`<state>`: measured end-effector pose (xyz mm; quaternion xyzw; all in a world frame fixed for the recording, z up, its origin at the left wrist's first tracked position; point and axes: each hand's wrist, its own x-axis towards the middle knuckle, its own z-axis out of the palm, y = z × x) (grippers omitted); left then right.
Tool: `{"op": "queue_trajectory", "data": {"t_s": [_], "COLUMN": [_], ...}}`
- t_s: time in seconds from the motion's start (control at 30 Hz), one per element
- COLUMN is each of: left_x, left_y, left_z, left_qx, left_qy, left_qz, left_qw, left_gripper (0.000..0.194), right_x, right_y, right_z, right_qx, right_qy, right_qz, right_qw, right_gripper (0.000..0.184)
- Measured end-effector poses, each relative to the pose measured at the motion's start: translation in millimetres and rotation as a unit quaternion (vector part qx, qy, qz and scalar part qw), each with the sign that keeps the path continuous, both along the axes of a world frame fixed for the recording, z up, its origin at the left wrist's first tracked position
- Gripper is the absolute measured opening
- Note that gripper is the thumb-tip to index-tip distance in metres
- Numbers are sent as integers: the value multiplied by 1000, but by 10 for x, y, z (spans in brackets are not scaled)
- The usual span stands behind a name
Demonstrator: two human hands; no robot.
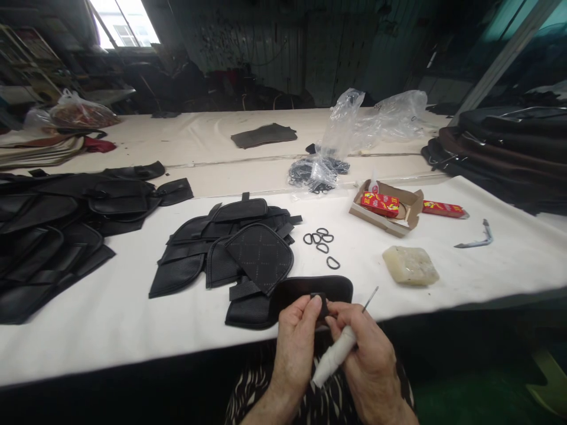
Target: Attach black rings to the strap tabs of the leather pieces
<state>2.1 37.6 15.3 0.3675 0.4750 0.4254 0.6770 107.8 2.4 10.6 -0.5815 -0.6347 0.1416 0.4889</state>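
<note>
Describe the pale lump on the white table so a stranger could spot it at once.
Start at the white-covered table in front of the person. Right of centre sits an open cardboard box holding a red packet. Just below it lies the pale waxy block, the only chunky, cream-coloured, translucent thing among the nearby black leather pieces and rings.

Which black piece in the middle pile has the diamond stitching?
The topmost panel, stitched in diamonds; the pieces beneath it are plain grained.
</note>
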Motion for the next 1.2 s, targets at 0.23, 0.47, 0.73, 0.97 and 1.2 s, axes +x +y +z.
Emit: {"op": "queue_trajectory", "data": {"t_s": [0.23,0.47,0.73,0.97,1.2], "left_x": [3,-16,-10,-18,-18], "left_y": [4,3,7,-9,-1], "left_z": [-7,-33,-17,-60,-97], "left_qx": [-2,4,-2,-1,0], "left_qy": [-33,-18,-33,-50,-45], "left_qz": [5,9,10,5,2], "left_qw": [999,1000,999,999,999], "left_gripper": [29,29,29,27,24], "right_x": [-26,9,26,43,10], "right_y": [-4,-1,59,31,26], "right_z": [-58,-42,-100,-171,-254], "right_qx": [-66,-66,87,101,111], "right_qy": [92,95,-115,-158,-168], "right_qz": [12,9,63,67,55], "right_qw": [993,993,988,980,978], "right_gripper": [8,8,25,24,20]}}
